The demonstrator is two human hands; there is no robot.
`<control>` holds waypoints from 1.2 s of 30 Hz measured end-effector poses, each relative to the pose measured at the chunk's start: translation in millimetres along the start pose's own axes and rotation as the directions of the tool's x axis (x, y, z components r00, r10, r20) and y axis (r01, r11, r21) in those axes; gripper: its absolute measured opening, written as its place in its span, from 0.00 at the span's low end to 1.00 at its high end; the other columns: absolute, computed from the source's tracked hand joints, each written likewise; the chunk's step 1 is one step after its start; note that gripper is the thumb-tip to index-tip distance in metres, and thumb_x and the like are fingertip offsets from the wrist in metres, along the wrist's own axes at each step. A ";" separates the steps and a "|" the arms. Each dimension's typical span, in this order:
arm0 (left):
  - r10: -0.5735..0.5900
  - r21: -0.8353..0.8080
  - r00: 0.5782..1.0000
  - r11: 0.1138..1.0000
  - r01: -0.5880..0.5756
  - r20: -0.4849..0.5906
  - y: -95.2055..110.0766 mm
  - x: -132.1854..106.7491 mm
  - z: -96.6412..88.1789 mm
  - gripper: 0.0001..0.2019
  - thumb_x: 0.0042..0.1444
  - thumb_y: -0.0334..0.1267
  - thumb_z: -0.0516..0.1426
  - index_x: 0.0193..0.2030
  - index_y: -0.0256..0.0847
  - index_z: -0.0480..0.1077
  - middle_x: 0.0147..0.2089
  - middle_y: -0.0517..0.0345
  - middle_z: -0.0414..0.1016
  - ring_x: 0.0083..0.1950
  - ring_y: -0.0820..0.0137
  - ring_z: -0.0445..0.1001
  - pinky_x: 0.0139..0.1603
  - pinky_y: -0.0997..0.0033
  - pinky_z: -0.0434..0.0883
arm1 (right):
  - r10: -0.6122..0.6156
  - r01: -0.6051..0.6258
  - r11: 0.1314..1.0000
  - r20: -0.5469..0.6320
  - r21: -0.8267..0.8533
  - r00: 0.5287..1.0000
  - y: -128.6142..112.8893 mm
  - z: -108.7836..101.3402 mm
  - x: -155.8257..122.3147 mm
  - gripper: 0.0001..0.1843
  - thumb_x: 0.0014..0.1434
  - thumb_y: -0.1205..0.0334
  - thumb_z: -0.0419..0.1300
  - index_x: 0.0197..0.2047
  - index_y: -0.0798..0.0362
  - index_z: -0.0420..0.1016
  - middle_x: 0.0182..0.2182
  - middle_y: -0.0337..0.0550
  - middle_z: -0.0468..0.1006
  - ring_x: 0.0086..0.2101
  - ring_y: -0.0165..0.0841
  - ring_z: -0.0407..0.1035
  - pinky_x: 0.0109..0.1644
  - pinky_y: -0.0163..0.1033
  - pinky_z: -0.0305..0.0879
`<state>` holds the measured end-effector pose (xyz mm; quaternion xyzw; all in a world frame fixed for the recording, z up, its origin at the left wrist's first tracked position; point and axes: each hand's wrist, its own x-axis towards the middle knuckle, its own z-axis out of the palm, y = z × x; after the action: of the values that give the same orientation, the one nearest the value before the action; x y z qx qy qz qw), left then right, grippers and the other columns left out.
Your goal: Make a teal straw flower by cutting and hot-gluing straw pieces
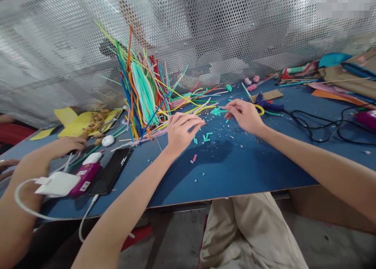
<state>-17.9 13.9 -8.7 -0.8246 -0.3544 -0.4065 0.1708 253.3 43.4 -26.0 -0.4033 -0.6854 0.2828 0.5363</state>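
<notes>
Over the middle of the table, my left hand (183,131) is held palm down, thumb and fingertips nearly together; anything pinched there is too small to make out. To its right, my right hand (245,114) has its fingers closed on a thin, greyish sliver whose kind I cannot tell. Between the hands is a turquoise, star-like cluster of fuzzy stem pieces (216,111), close to my right fingertips. Short cut turquoise pieces (207,137) lie on the blue table (223,179) below the hands, with a small pink piece (194,157) nearer the front edge.
A tall bundle of colourful pipe cleaners (143,89) stands at back left. A blue glue gun (268,103) with a black cord lies right. At left are a phone (111,171), a white charger (58,183) and another person's hand (69,145). A perforated metal panel (211,34) rises behind.
</notes>
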 end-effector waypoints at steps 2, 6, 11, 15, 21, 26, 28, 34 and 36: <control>-0.002 0.004 1.000 1.000 0.002 0.011 1.3 0.4 0.0 0.05 0.64 0.45 0.62 0.42 0.54 0.80 0.44 0.65 0.83 0.46 0.66 0.74 0.53 0.57 0.64 | 0.099 -0.096 0.983 -0.010 0.154 0.995 4.8 2.0 1.5 0.14 0.64 0.48 0.62 0.39 0.50 0.75 0.28 0.43 0.82 0.28 0.34 0.76 0.37 0.47 0.76; -0.016 0.030 1.000 0.999 0.016 0.027 2.7 1.7 -0.2 0.06 0.64 0.47 0.62 0.40 0.53 0.80 0.44 0.64 0.83 0.45 0.66 0.74 0.52 0.56 0.63 | 0.191 -0.201 0.935 0.061 0.291 0.980 15.2 3.8 2.4 0.20 0.64 0.41 0.60 0.41 0.51 0.74 0.33 0.48 0.82 0.31 0.35 0.77 0.38 0.46 0.77; -0.030 0.026 0.999 0.999 0.030 0.029 1.4 1.5 1.8 0.08 0.62 0.50 0.62 0.38 0.53 0.80 0.43 0.63 0.84 0.45 0.66 0.75 0.53 0.56 0.62 | 0.221 -0.243 0.888 0.103 0.390 0.970 16.7 3.2 1.3 0.19 0.64 0.42 0.61 0.42 0.50 0.73 0.33 0.45 0.81 0.32 0.33 0.75 0.40 0.44 0.75; -0.059 0.034 0.998 0.998 0.058 0.022 -0.9 0.7 3.3 0.07 0.62 0.48 0.63 0.39 0.52 0.81 0.42 0.63 0.84 0.44 0.66 0.75 0.52 0.57 0.61 | 0.325 -0.323 0.771 0.098 0.549 0.941 8.1 2.9 -0.3 0.13 0.64 0.50 0.63 0.40 0.51 0.75 0.32 0.43 0.80 0.30 0.29 0.72 0.41 0.39 0.72; -0.052 0.064 0.999 0.997 0.051 0.006 -3.6 0.5 3.5 0.09 0.68 0.44 0.58 0.47 0.52 0.80 0.46 0.61 0.84 0.42 0.66 0.74 0.47 0.59 0.62 | 0.358 -0.345 0.728 0.100 0.592 0.928 1.6 3.1 0.6 0.10 0.64 0.53 0.64 0.38 0.51 0.75 0.32 0.43 0.80 0.31 0.29 0.71 0.42 0.39 0.71; -0.045 0.048 0.998 0.998 0.047 -0.037 -1.7 1.1 3.4 0.06 0.64 0.45 0.62 0.42 0.51 0.81 0.41 0.62 0.84 0.41 0.66 0.73 0.47 0.60 0.64 | 0.347 -0.336 0.689 0.114 0.643 0.931 2.1 4.5 1.5 0.09 0.63 0.54 0.65 0.38 0.51 0.75 0.34 0.42 0.80 0.33 0.29 0.72 0.45 0.39 0.72; -0.050 0.021 0.998 0.998 0.051 -0.041 -1.3 1.3 3.2 0.06 0.62 0.46 0.63 0.40 0.50 0.80 0.40 0.63 0.84 0.40 0.67 0.73 0.47 0.61 0.65 | 0.327 -0.298 0.676 0.088 0.674 0.941 1.8 5.5 1.2 0.09 0.63 0.55 0.65 0.40 0.51 0.74 0.35 0.42 0.80 0.34 0.28 0.72 0.47 0.39 0.72; -0.074 -0.024 0.996 0.997 0.073 -0.053 0.7 3.0 3.1 0.07 0.66 0.42 0.60 0.42 0.47 0.80 0.42 0.62 0.84 0.42 0.68 0.76 0.47 0.62 0.67 | 0.311 -0.292 0.686 0.094 0.667 0.946 -3.8 7.1 -1.2 0.08 0.63 0.57 0.65 0.41 0.51 0.74 0.38 0.42 0.80 0.36 0.27 0.72 0.50 0.39 0.71; -0.094 -0.057 0.995 0.994 0.091 -0.043 1.3 3.4 3.7 0.07 0.67 0.41 0.59 0.44 0.47 0.80 0.44 0.61 0.84 0.43 0.68 0.77 0.48 0.62 0.68 | 0.307 -0.310 0.683 0.125 0.662 0.943 -5.5 7.7 -2.7 0.08 0.63 0.57 0.65 0.41 0.51 0.75 0.37 0.42 0.80 0.36 0.27 0.72 0.49 0.39 0.71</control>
<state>-13.5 16.7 -8.2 -0.8021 -0.3770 -0.4423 0.1373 244.7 38.6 -24.9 -0.2911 -0.4597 0.5978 0.5887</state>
